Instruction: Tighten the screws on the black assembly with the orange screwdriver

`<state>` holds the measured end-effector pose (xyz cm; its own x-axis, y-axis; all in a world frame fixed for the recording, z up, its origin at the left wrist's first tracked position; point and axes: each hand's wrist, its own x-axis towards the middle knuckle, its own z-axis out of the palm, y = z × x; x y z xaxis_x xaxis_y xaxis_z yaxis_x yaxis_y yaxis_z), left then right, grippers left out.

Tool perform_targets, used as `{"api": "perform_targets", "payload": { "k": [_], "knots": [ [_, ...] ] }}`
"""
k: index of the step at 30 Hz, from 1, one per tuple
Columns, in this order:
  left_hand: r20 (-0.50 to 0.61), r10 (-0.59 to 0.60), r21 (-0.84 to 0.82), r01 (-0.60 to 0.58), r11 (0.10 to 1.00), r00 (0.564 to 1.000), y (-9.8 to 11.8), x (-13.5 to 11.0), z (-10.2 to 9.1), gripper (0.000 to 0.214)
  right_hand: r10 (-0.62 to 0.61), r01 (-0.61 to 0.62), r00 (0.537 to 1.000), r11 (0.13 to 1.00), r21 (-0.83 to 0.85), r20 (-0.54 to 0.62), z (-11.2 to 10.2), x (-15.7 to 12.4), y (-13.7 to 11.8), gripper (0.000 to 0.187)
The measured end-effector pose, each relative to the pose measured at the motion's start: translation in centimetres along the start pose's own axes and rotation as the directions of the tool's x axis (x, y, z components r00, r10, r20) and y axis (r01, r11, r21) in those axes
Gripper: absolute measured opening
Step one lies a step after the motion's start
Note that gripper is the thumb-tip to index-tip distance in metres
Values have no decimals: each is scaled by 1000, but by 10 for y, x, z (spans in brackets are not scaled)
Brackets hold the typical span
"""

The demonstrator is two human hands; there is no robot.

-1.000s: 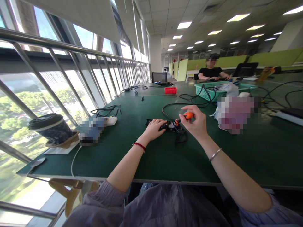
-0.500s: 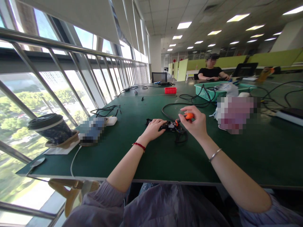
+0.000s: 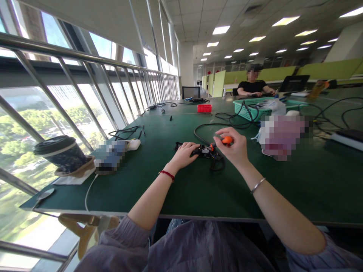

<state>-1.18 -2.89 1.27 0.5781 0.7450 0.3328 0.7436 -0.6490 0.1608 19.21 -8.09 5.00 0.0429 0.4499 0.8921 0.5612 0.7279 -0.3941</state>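
Braces black device (image 3: 204, 152) on green table (image 3: 170, 192) under loosely curled left hand (image 3: 184, 154); pinches orange-handled screwdriver (image 3: 227, 140) in closed right hand (image 3: 235, 147); seems mid-screwdriving, and likely needs steady alignment.

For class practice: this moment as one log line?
left hand: on elongated black device | right hand: gripping orange-handled screwdriver, aimed at device
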Motion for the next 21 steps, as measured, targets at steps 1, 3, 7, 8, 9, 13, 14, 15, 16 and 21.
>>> {"api": "perform_targets", "payload": {
  "k": [1, 3, 7, 8, 9, 13, 14, 15, 16, 21],
  "knots": [
    [-2, 2, -2, -2, 1000, 1000, 0, 0, 0, 45, -1, 1, 1000, 1000, 17, 0, 0, 0, -1, 14],
    [-5, 8, -5, -8, 1000, 1000, -1, 0, 1, 44, -16, 16, 1000, 999, 52, -8, 1, 0, -1, 23],
    [-7, 9, -8, -9, 1000, 1000, -2, 0, 2, 44, -41, 42, 999, 996, 84, -21, 2, -1, 0, 32],
    [-7, 8, -8, -8, 1000, 1000, -2, 0, 2, 44, -33, 34, 999, 996, 83, -18, 3, -1, 0, 31],
    [-7, 7, -7, -7, 1000, 1000, -1, 0, 2, 44, -21, 22, 1000, 997, 75, -15, 3, 0, 0, 29],
    [-5, 1, -9, -1, 1000, 1000, 0, 0, 1, 45, 3, -3, 1000, 1000, 8, 4, 1, 0, 1, 10],
    [-6, 0, -10, 0, 1000, 1000, 0, 0, 1, 45, 8, -8, 1000, 1000, -1, 4, 1, 0, 0, 10],
    [-6, 0, -11, 0, 1000, 1000, 0, 0, 1, 45, 13, -13, 1000, 1000, 0, 3, 1, 0, 0, 10],
    [-5, 1, -12, -1, 1000, 1000, 0, 0, 1, 45, 16, -16, 1000, 1000, 9, -1, 1, 0, 0, 13],
    [-4, 7, -14, -7, 1000, 1000, -1, 0, 1, 44, -27, 28, 999, 997, 73, -19, 3, -1, 1, 30]
  ]
}}
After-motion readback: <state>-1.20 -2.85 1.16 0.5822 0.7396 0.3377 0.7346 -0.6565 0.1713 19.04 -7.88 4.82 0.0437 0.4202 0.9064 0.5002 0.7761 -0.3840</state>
